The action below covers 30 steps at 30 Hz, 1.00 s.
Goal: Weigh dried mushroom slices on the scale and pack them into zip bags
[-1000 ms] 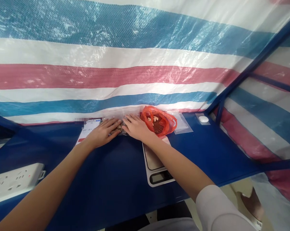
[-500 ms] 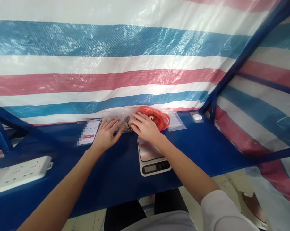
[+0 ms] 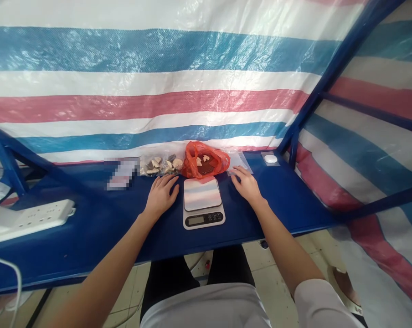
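Note:
My left hand (image 3: pixel 161 193) rests on the blue table just left of the kitchen scale (image 3: pixel 202 196), fingers spread and holding nothing. Right in front of its fingertips lie clear plastic bags (image 3: pixel 160 165) of pale and dark dried pieces, perhaps sliced mushrooms. My right hand (image 3: pixel 246 183) is to the right of the scale, open, its fingertips at the near edge of some flat clear plastic bags (image 3: pixel 238 161). Between the hands, behind the scale, an open red plastic bag (image 3: pixel 206 159) has a few pale pieces on a brown surface inside.
A partly pixelated phone (image 3: pixel 124 174) lies left of the filled bags. At the left edge is a white power strip (image 3: pixel 45 218). A white rounded object (image 3: pixel 270 158) sits at the back right. Striped sheeting (image 3: pixel 151 105) and blue frame bars (image 3: pixel 305 109) enclose the table (image 3: pixel 100 228).
My hands have moved apart, off the clear filled bags. The left drew back beside the scale; the right crossed to the scale's right side. The whole view has shifted slightly.

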Motion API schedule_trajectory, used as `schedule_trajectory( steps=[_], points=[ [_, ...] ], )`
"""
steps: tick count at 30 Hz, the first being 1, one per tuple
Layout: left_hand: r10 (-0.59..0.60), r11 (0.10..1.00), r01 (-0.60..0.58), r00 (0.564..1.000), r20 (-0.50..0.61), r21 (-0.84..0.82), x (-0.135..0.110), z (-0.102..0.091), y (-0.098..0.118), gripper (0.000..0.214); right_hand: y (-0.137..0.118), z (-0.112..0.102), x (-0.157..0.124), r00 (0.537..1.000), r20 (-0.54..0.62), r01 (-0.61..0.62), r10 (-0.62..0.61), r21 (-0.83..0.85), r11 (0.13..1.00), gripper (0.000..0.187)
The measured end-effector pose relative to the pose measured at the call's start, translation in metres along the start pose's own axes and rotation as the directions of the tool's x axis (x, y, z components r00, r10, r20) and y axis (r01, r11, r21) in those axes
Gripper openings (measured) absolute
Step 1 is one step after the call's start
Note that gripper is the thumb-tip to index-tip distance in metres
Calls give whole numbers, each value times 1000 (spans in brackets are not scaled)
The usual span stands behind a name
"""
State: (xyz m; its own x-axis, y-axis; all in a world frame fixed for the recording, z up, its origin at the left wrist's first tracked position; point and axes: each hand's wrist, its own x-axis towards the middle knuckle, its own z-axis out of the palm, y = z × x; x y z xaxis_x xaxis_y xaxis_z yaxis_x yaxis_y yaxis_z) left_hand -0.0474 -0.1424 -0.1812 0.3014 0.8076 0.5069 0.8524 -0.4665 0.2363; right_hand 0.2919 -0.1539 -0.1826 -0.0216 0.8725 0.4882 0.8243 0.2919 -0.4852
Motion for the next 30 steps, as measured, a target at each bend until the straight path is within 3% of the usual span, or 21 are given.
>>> schedule_trajectory(
  steps=[3, 9, 13, 17, 30],
  points=[
    [-25, 999, 23, 998, 59, 38, -1, 8, -3, 48, 15, 9, 6, 998, 37, -38, 41, -84, 996, 34],
    [-46, 996, 33, 987, 154, 82, 0, 12, -7, 51, 18, 25, 21, 986, 167, 64, -29, -212, 975, 39],
    [-118, 983, 73, 953, 278, 167, 1, 9, 0, 56, 18, 28, 20, 970, 245, 49, 9, -230, 972, 41],
    [-183, 965, 99, 916, 357, 241, 3, 4, 9, 57, 20, 27, 18, 968, 249, 19, 42, -236, 972, 42],
    [-189, 966, 109, 917, 352, 236, 3, 4, 10, 56, 16, 23, 16, 971, 230, -4, 62, -242, 970, 40]
  ],
)
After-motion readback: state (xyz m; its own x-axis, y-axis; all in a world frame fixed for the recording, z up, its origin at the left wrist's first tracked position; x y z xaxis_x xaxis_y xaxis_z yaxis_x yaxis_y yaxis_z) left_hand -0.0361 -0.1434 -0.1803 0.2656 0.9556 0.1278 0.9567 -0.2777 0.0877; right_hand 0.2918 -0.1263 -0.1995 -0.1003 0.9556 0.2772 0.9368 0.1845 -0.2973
